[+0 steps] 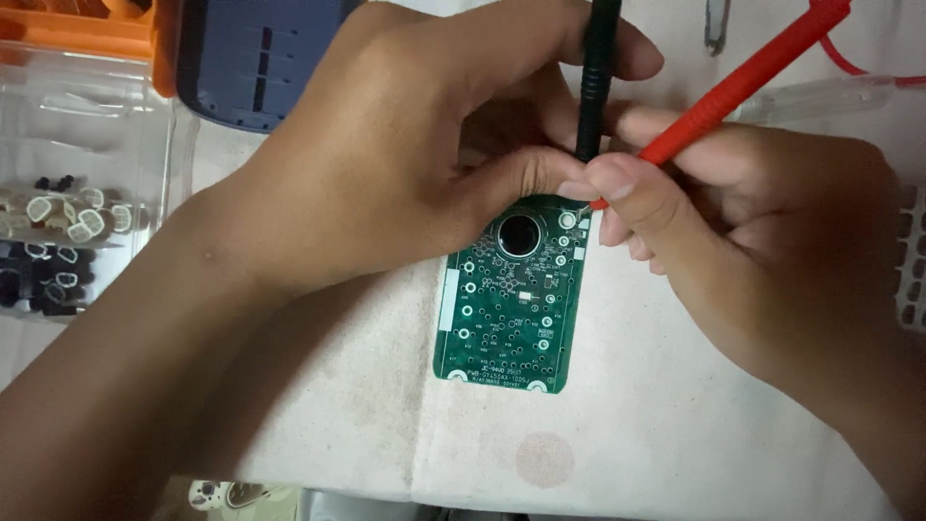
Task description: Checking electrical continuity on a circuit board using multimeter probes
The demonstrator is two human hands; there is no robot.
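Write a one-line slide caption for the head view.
Left hand holds a black probe, right hand a red probe, tips at a green circuit board.

Your surface (pixel 675 425), cloth-covered.
On it lie a green circuit board (pixel 511 309) and, at left, a clear parts box (pixel 87 145).

Pale cloth-covered worktable (pixel 675 444), soft light

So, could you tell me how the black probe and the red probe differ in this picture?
The black probe is held by the left hand and stands nearly upright; the red probe is held by the right hand and slants in from the upper right. The red probe's metal tip shows at the board's top corner; the black probe's tip is hidden behind fingers. Both are slim, ribbed and aimed at the green circuit board.
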